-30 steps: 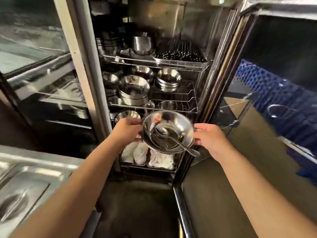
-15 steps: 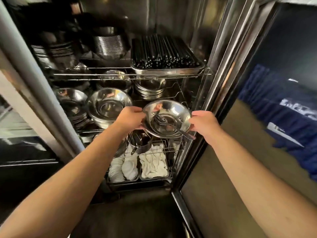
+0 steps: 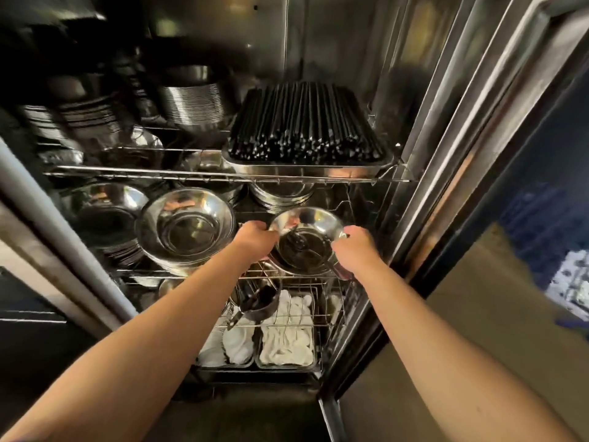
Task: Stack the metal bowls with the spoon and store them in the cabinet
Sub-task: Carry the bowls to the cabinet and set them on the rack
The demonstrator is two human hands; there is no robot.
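1. The left hand and right hand each pinch the bowl's rim.
2. The spoon lies inside it.
3. The bowl sits over the cabinet's middle wire shelf.

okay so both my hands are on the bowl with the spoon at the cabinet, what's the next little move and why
Probably lower the bowl onto the middle wire shelf and let go. Left hand and right hand hold its rim above the free spot right of the big bowl, spoon inside.

2 hands, 1 spoon, 3 wire shelves, 1 chopstick tray.
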